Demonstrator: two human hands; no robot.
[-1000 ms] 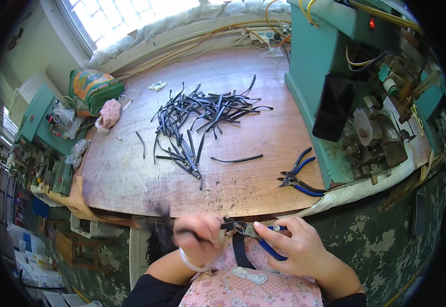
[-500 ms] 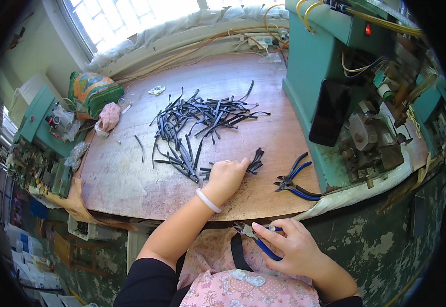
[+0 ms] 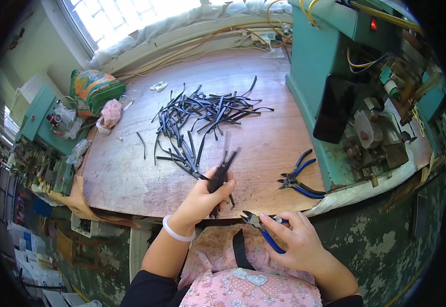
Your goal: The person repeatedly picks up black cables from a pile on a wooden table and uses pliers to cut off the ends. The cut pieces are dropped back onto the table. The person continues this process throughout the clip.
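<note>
My left hand (image 3: 197, 202), a white band on its wrist, grips a small bundle of slim black strips (image 3: 219, 179) just above the table's near edge. They look like eyeglass temple arms, and their upper ends are blurred. My right hand (image 3: 302, 243) holds blue-handled cutting pliers (image 3: 254, 221) over my lap, their jaws pointing up and left, a little apart from the bundle. Many more such strips lie in a loose pile (image 3: 179, 120) beyond my left hand. A second pair of blue-handled cutting pliers (image 3: 289, 180) lies spread on the table at the right.
A green machine (image 3: 310, 66) stands along the right of the wooden table (image 3: 115, 179), with a black phone (image 3: 335, 108) leaning on it. Another green machine (image 3: 33, 117), a colourful bag (image 3: 95, 89) and a pink cloth bundle (image 3: 110, 113) are at the left. Cables run below the window.
My left hand has lifted the strips off the table, drawn them toward me and turned them upright. The right hand with its pliers has barely moved.
</note>
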